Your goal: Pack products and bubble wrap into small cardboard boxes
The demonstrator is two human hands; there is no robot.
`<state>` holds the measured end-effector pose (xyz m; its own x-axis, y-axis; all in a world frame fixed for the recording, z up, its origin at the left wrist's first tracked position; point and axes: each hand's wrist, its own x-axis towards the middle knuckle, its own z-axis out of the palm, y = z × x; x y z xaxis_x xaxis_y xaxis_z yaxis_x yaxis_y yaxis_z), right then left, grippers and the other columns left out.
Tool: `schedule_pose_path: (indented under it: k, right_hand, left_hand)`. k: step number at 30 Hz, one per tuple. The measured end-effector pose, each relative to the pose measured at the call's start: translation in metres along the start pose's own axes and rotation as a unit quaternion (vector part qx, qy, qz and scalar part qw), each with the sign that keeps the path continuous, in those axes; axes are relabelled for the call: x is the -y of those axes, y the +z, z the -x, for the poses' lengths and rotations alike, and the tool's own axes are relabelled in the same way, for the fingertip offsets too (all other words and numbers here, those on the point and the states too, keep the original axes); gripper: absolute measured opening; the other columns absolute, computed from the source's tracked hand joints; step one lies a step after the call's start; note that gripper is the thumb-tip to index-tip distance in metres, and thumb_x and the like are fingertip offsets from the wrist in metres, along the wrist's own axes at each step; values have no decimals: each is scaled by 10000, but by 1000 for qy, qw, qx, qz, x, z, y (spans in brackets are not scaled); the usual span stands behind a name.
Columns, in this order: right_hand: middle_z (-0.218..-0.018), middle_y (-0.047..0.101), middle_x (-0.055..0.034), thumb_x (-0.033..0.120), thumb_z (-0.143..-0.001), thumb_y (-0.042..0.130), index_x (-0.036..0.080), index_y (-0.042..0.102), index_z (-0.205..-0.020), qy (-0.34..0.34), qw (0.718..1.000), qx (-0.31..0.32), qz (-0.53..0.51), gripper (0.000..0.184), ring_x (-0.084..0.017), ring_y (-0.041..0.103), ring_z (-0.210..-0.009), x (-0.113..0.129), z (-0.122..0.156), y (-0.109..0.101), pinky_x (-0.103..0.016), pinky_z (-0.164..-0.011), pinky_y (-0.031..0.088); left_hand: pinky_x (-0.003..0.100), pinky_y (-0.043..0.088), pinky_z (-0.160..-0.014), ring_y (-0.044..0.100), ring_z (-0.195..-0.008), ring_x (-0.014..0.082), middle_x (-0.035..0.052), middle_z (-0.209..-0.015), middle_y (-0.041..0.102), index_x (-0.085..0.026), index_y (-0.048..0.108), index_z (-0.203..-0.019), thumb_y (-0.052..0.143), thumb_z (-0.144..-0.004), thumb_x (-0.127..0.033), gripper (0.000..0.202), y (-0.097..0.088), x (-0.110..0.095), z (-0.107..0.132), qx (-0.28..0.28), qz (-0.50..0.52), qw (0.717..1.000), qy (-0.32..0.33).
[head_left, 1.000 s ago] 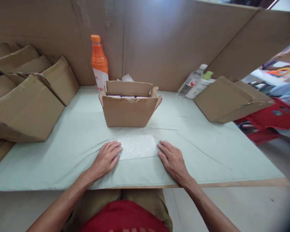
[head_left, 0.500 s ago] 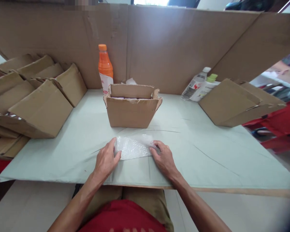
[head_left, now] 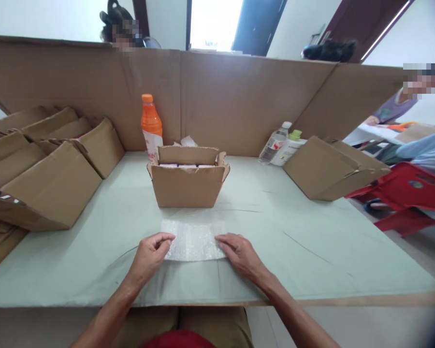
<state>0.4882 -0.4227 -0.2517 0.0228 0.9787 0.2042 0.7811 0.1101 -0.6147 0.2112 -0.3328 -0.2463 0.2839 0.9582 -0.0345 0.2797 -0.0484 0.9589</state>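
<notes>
A small sheet of clear bubble wrap [head_left: 193, 240] lies flat on the pale green table cover [head_left: 275, 241], near the front edge. My left hand [head_left: 150, 256] pinches its near left corner with curled fingers. My right hand [head_left: 241, 256] rests on its near right corner, fingers bent onto the sheet. Just beyond the sheet stands a small open cardboard box [head_left: 187, 186] with white items showing inside along its back.
Several open cardboard boxes [head_left: 47, 186] lie stacked at the left, and one cardboard box [head_left: 329, 169] lies on its side at the right. An orange bottle [head_left: 151, 125] and two clear bottles [head_left: 275, 144] stand against the cardboard back wall [head_left: 246, 101]. Red plastic chairs [head_left: 409, 188] and other people sit beyond the right.
My hands went from lying flat beside the bubble wrap to gripping its near corners. The camera tilted up, so the room and people behind the cardboard wall now show.
</notes>
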Motion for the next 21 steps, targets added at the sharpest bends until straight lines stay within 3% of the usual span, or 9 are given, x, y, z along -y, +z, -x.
schedule_pose_path:
  k: [3,6,8,10,12,15,17,21]
  right_hand:
    - [-1020,791,-47,294,-947,523,270,761,-1056,-32,998,-57,4,263,-240,739,-937,21,-16,-37,-415,-864,597]
    - [-1105,768,-55,322,-960,547,277,733,-1145,-82,977,-193,35,266,-241,715,-1014,55,-50,-83,-418,-924,573]
    - [-1149,752,-62,306,-965,537,251,725,-1167,-132,949,-277,66,282,-237,691,-1065,74,-84,-108,-407,-962,543]
    - [-1157,745,-70,273,-950,523,214,726,-1176,-164,936,-298,87,309,-232,676,-1054,82,-123,-122,-395,-955,525]
    - [-1095,755,-63,235,-910,524,190,740,-1144,-143,956,-237,94,321,-219,674,-979,80,-160,-128,-364,-895,522]
    - [-830,741,-7,210,-850,530,181,782,-933,-50,992,-25,116,267,-168,638,-757,69,-202,-130,-282,-717,486]
    - [-690,682,26,202,-819,534,190,779,-809,-10,984,106,140,245,-137,578,-646,66,-219,-133,-250,-622,422]
    - [-648,644,28,171,-783,542,196,768,-744,4,954,254,161,231,-121,526,-599,72,-241,-138,-245,-564,359]
  left_hand:
    - [331,552,-697,694,-757,230,57,-843,759,-230,800,-873,635,-809,-286,186,-13,-38,-7,-33,-66,981,179]
    - [408,522,-960,689,-994,277,66,-1018,761,-249,783,-1036,659,-796,-231,271,-28,-85,-26,-136,-130,919,346]
    - [453,454,-1060,649,-1103,299,80,-1115,735,-216,734,-1162,670,-785,-238,383,-35,-111,-49,-195,-152,884,397]
    - [474,407,-1097,602,-1185,310,104,-1192,702,-165,680,-1234,646,-802,-288,451,-40,-129,-79,-216,-167,866,419]
    - [463,415,-1064,585,-1195,313,128,-1183,693,-134,681,-1183,562,-858,-352,409,-45,-138,-111,-176,-208,878,394]
    - [414,454,-893,648,-930,297,111,-803,681,-161,706,-821,409,-952,-444,430,-55,-145,-150,-27,-318,903,288]
    - [377,431,-790,624,-742,268,70,-583,561,-193,627,-628,384,-974,-518,533,-59,-147,-166,46,-358,900,245]
    - [343,353,-702,537,-593,235,38,-464,426,-222,454,-481,466,-943,-601,598,-57,-158,-180,138,-386,892,188]
